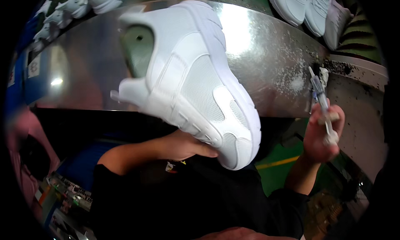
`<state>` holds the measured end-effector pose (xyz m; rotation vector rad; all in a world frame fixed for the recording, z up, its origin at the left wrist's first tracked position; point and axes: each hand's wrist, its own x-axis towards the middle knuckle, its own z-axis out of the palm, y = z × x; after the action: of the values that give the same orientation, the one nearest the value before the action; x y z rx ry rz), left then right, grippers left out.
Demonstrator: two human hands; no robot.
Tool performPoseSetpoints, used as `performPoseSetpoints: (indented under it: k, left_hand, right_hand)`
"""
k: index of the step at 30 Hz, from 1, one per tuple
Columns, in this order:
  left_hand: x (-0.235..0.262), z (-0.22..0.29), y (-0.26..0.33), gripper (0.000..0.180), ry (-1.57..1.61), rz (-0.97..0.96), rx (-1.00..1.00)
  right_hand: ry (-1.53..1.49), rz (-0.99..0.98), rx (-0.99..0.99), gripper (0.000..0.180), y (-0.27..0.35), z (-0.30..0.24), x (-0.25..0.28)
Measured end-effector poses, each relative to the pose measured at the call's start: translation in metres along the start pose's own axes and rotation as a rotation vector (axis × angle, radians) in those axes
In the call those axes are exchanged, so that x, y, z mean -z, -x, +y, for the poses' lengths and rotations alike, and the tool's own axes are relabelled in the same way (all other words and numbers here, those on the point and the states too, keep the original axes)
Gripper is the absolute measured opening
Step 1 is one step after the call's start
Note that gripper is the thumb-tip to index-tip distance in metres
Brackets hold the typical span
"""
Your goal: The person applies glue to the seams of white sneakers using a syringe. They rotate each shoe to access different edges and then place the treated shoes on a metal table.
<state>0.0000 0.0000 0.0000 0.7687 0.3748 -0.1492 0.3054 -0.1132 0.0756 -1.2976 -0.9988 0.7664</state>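
A white sneaker [200, 81] is raised over the near edge of the metal table, tilted with its toe toward me. A green form with a small hole shows in its opening. My left hand [185, 146] grips the shoe near the toe; the fingers behind it are hidden. At the right, my right hand [313, 136] is closed around a clear syringe [319, 90]. The syringe's thin tip points up and away from me, and its plunger end lies over the palm. The sneaker and the syringe are well apart.
The shiny metal tabletop [266, 69] carries white specks and dark crumbs on its right. Beyond it stand several white shoes [89, 2] at the far left and more white shoes [291, 6] at the far right. A ledge [354, 69] with dark grit borders the right side.
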Motion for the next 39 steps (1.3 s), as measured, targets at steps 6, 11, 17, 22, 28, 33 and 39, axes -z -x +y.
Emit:
performPoseSetpoints:
  k: [6,11,17,22,28,33,39]
  left_hand:
    - [-0.008,0.010,0.078,0.084,0.515,0.465,-0.307]
    - [0.012,0.029,0.078,0.082,0.366,0.575,-0.416]
    - [0.036,0.070,0.024,0.057,0.464,0.519,-0.517]
    - [0.058,0.095,0.003,0.055,0.523,0.334,-0.505]
    - [0.081,0.156,-0.053,0.053,0.347,0.274,-0.474]
    - [0.113,0.221,-0.142,0.048,-0.054,0.564,-0.404]
    - [0.099,0.232,-0.169,0.037,-0.569,0.670,-0.131]
  right_hand:
    - [0.327,0.005,0.001,0.074,-0.004,0.058,-0.005]
    - [0.453,-0.019,0.202,0.068,-0.015,0.078,-0.009]
    - [0.558,-0.010,0.300,0.062,-0.018,0.073,0.002]
    - [0.535,-0.014,0.312,0.061,-0.020,0.072,0.003]
    - [0.534,-0.028,0.296,0.060,-0.020,0.067,0.011]
    - [0.534,-0.019,0.323,0.055,-0.026,0.065,0.009]
    - [0.565,-0.005,0.295,0.057,-0.023,0.062,0.005]
